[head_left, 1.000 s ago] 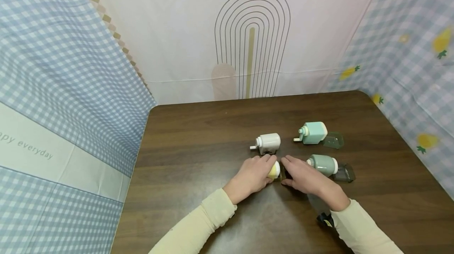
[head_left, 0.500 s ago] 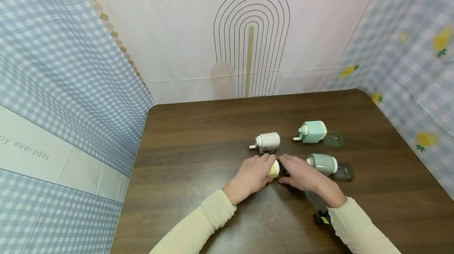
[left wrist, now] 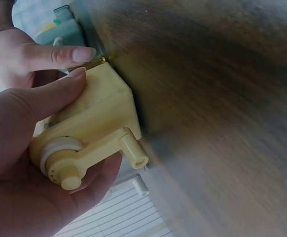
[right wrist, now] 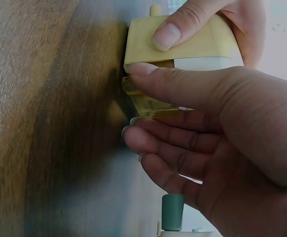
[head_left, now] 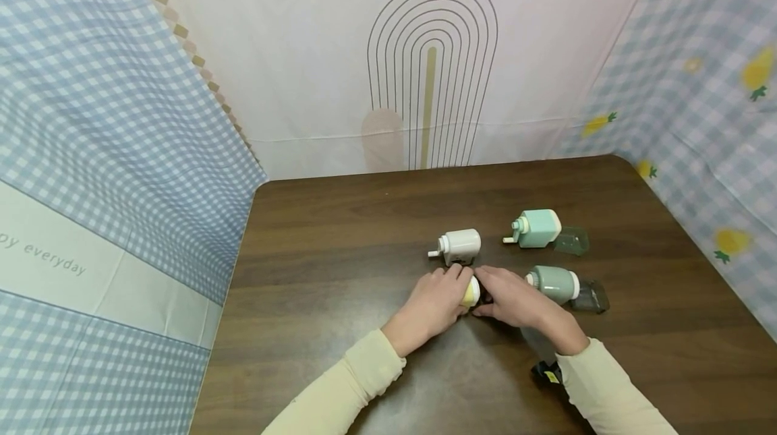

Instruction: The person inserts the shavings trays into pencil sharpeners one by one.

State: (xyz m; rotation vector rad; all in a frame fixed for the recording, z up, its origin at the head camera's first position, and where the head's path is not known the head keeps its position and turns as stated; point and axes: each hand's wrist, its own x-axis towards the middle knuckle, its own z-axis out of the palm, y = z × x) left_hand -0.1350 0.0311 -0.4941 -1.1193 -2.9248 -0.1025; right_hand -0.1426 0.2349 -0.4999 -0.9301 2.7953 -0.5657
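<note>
My left hand [head_left: 432,301] grips a yellow hand-crank pencil sharpener [left wrist: 104,106], which lies on its side on the table. Its crank points toward the left wrist camera. At the sharpener's open end, my right hand [head_left: 512,297] holds a see-through yellowish shavings drawer [right wrist: 153,104] between thumb and fingers. The drawer lies partly at the slot, its inner end hidden by the right thumb. Both thumbs are close together at the slot's edge. Just beyond the left hand lies a light grey sharpener [head_left: 463,244].
Right of the hands lie a mint sharpener [head_left: 539,228] and a grey-green sharpener [head_left: 555,284]. A clear green drawer [head_left: 572,241] and a dark clear drawer [head_left: 590,296] lie behind them. The brown table [head_left: 315,246] meets curtained walls at its back and sides.
My right hand has shifted slightly left toward the yellow sharpener, and the gap between the hands has narrowed; less of the drawer shows now. The left hand stays on the sharpener.
</note>
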